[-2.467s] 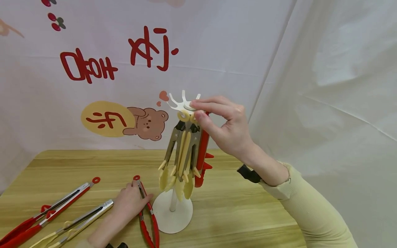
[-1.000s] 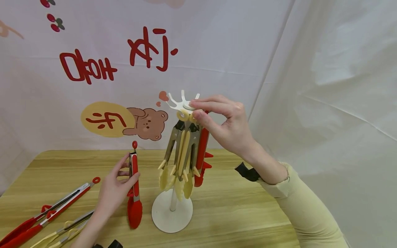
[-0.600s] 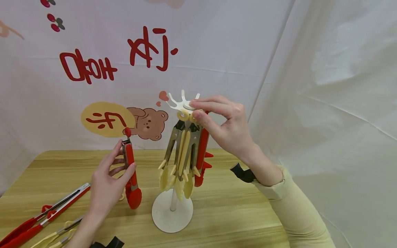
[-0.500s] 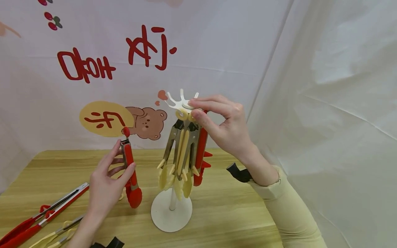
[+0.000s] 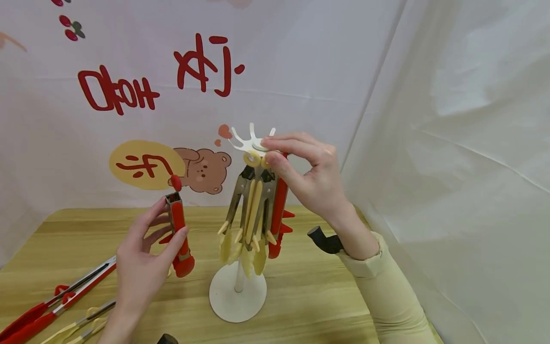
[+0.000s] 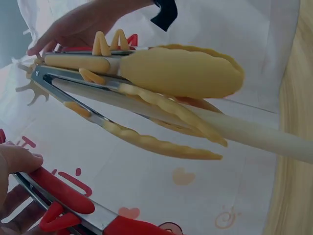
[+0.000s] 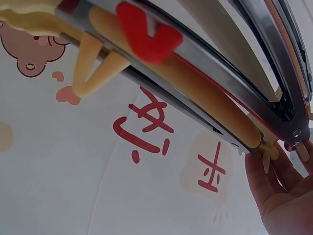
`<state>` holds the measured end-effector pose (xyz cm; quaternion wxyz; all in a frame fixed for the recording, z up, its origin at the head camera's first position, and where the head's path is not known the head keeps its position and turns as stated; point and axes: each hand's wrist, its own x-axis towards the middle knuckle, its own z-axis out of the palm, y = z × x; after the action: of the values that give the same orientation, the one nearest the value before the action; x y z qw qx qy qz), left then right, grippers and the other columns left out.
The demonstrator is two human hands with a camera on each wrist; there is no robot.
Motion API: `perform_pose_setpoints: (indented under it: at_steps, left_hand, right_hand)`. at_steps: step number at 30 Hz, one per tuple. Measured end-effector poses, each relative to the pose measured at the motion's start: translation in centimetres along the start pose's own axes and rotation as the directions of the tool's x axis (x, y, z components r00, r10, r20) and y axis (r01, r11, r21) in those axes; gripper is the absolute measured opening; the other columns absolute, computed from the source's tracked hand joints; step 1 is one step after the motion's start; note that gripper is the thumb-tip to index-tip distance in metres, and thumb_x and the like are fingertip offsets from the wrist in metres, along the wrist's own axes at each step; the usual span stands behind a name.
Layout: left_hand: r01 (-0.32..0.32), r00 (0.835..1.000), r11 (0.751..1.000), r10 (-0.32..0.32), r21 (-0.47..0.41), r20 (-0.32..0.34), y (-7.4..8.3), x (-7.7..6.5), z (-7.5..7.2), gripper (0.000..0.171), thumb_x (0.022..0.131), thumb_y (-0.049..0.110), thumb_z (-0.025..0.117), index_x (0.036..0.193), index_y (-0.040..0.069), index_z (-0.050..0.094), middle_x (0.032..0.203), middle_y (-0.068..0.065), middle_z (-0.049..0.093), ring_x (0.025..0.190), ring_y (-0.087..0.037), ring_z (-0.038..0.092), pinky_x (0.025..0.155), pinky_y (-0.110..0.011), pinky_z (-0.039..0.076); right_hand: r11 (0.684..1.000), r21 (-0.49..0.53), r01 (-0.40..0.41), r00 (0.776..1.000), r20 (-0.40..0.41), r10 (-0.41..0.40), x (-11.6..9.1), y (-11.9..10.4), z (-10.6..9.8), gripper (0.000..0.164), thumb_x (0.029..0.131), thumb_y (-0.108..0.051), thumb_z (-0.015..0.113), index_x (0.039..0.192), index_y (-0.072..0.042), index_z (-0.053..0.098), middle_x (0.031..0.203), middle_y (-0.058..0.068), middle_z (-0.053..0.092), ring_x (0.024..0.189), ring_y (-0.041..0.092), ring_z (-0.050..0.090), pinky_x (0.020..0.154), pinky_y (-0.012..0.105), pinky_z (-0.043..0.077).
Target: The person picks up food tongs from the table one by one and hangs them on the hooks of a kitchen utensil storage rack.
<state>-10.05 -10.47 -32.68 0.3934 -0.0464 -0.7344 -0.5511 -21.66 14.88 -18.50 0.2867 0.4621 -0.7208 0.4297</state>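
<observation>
My left hand (image 5: pixel 143 260) grips a pair of red-handled tongs (image 5: pixel 178 217) upright left of the white rack, ring end up, held above the table. In the left wrist view the thumb lies along the red grip (image 6: pixel 61 191). My right hand (image 5: pixel 315 172) pinches the top of the white hanging rack (image 5: pixel 246 145), fingers on its central disc and thumb at the front edge. Several cream-yellow tongs (image 5: pixel 255 205) hang from its front hooks by their rings. Red tongs (image 5: pixel 281 205) hang on the right side, partly hidden by my right hand. Hooks at the back left carry nothing.
The rack's round white base (image 5: pixel 237 306) stands on the wooden table (image 5: pixel 318 296). At the left lie red tongs (image 5: pixel 56 306) and yellow tongs (image 5: pixel 86 327), the latter partly behind my left forearm. A printed white cloth (image 5: pixel 301 71) hangs behind.
My left hand has picked the red tongs off the table beside the base, turned them upright, raised them and drawn them slightly left. My right hand stays on the rack top; its forearm has swung inward.
</observation>
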Motion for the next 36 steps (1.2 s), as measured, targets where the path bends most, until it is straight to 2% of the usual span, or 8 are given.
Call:
perform_pose_setpoints:
  at_steps: [4, 5, 10, 13, 17, 21, 29, 36]
  left_hand:
    - [-0.075, 0.997, 0.997, 0.075, -0.033, 0.004, 0.5, 0.3, 0.1, 0.072, 0.078, -0.025, 0.076, 0.144, -0.001, 0.061, 0.125, 0.02, 0.067, 0.111, 0.001, 0.065, 0.095, -0.004, 0.052]
    - [-0.083, 0.997, 0.996, 0.083, -0.039, 0.004, 0.7, 0.5, 0.1, 0.071, 0.079, -0.025, 0.075, 0.144, -0.002, 0.06, 0.125, 0.02, 0.067, 0.112, 0.0, 0.065, 0.095, -0.005, 0.052]
    - [-0.076, 0.997, 0.997, 0.076, -0.021, 0.018, 1.4, 0.9, 0.3, 0.074, 0.077, -0.028, 0.073, 0.145, -0.002, 0.06, 0.127, 0.024, 0.063, 0.114, -0.001, 0.063, 0.097, -0.006, 0.053]
    - [-0.08, 0.996, 0.997, 0.081, -0.014, 0.031, 1.8, 1.1, 0.5, 0.074, 0.078, -0.028, 0.072, 0.145, -0.002, 0.06, 0.127, 0.025, 0.061, 0.115, -0.001, 0.063, 0.097, -0.007, 0.053]
    - [-0.123, 0.991, 0.991, 0.125, -0.045, 0.046, 2.2, 1.4, 0.9, 0.069, 0.082, -0.025, 0.071, 0.146, -0.003, 0.058, 0.13, 0.021, 0.063, 0.117, -0.002, 0.063, 0.099, -0.008, 0.053]
    - [-0.143, 0.986, 0.988, 0.148, -0.063, 0.077, 2.6, 1.6, 1.2, 0.069, 0.086, -0.024, 0.068, 0.149, -0.002, 0.054, 0.134, 0.023, 0.059, 0.12, -0.001, 0.061, 0.102, -0.008, 0.052]
    - [-0.223, 0.971, 0.975, 0.221, 0.004, 0.087, 2.6, 2.1, 2.2, 0.069, 0.086, -0.021, 0.07, 0.15, 0.001, 0.056, 0.136, 0.024, 0.056, 0.119, 0.006, 0.059, 0.098, -0.004, 0.049]
    - [-0.21, 0.975, 0.976, 0.205, 0.05, 0.09, 2.8, 2.4, 2.7, 0.074, 0.085, -0.022, 0.07, 0.151, 0.007, 0.056, 0.137, 0.017, 0.057, 0.117, 0.01, 0.057, 0.095, -0.001, 0.047]
  right_hand:
    - [1.0, -0.001, -0.004, 1.0, -0.004, 0.004, 0.2, 0.0, 0.0, 0.055, 0.102, -0.054, 0.062, 0.111, -0.004, 0.081, 0.11, 0.015, 0.081, 0.096, 0.02, 0.073, 0.084, 0.025, 0.057]
    - [1.0, 0.0, -0.008, 1.0, -0.003, 0.008, 0.2, -0.1, 0.0, 0.052, 0.102, -0.052, 0.063, 0.111, -0.004, 0.081, 0.11, 0.014, 0.082, 0.098, 0.02, 0.074, 0.085, 0.025, 0.057]
    - [1.0, 0.012, -0.022, 0.999, 0.024, 0.022, 0.4, -0.2, -0.2, 0.021, 0.096, -0.015, 0.076, 0.113, -0.004, 0.081, 0.111, 0.014, 0.081, 0.102, 0.021, 0.075, 0.089, 0.028, 0.059]
    - [0.999, 0.024, -0.03, 0.999, 0.046, 0.029, 0.6, -0.2, -0.4, 0.024, 0.09, -0.003, 0.076, 0.113, -0.004, 0.081, 0.112, 0.015, 0.081, 0.103, 0.022, 0.075, 0.09, 0.029, 0.06]
    - [0.998, 0.038, -0.053, 0.997, 0.063, 0.051, 0.6, 0.0, -0.5, 0.022, 0.092, -0.003, 0.075, 0.114, -0.004, 0.081, 0.112, 0.014, 0.081, 0.103, 0.021, 0.075, 0.091, 0.029, 0.06]
    - [0.997, 0.042, -0.066, 0.996, 0.061, 0.064, 0.5, 0.1, -0.5, 0.022, 0.093, -0.003, 0.073, 0.113, -0.005, 0.081, 0.111, 0.014, 0.081, 0.102, 0.02, 0.075, 0.091, 0.029, 0.06]
    - [0.999, 0.026, -0.046, 0.998, 0.035, 0.045, 0.4, -0.2, -0.4, 0.023, 0.091, -0.002, 0.075, 0.113, -0.004, 0.081, 0.111, 0.015, 0.081, 0.103, 0.021, 0.075, 0.091, 0.03, 0.06]
    - [0.999, 0.019, -0.036, 0.999, 0.022, 0.036, 0.2, -0.2, -0.4, 0.022, 0.093, -0.007, 0.074, 0.113, -0.004, 0.081, 0.111, 0.015, 0.081, 0.101, 0.021, 0.075, 0.088, 0.028, 0.06]
